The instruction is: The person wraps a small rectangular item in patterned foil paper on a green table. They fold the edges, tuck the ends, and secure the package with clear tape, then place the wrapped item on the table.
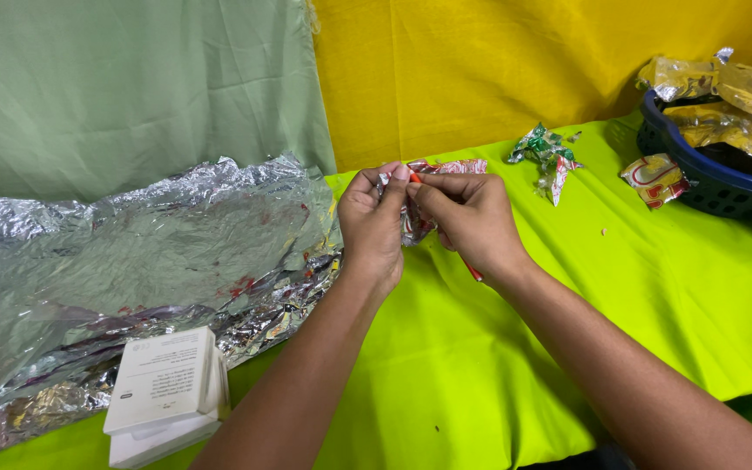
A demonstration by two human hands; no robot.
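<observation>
Half hidden behind the left hand (372,228) and right hand (470,218): a crumpled silver foil wrapper (446,170), print unreadable. Pinched at its near end by both hands' fingertips above the lime-green tablecloth (620,287), long axis trailing right and away. Tucked under the right palm, a thin red stick (473,272), only its lower tip showing.

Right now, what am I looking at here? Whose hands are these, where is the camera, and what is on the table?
There is one picture, from a camera on a person's head, looking down. The two bare hands are that person's own. The left hand and right hand pinch a crumpled silver wrapper between their fingers; a thin red stick pokes out below the right hand. They work over a green cloth. At left lie flattened foil sheets and a white box; at right, a blue basket of wrappers and a green wrapper.
</observation>
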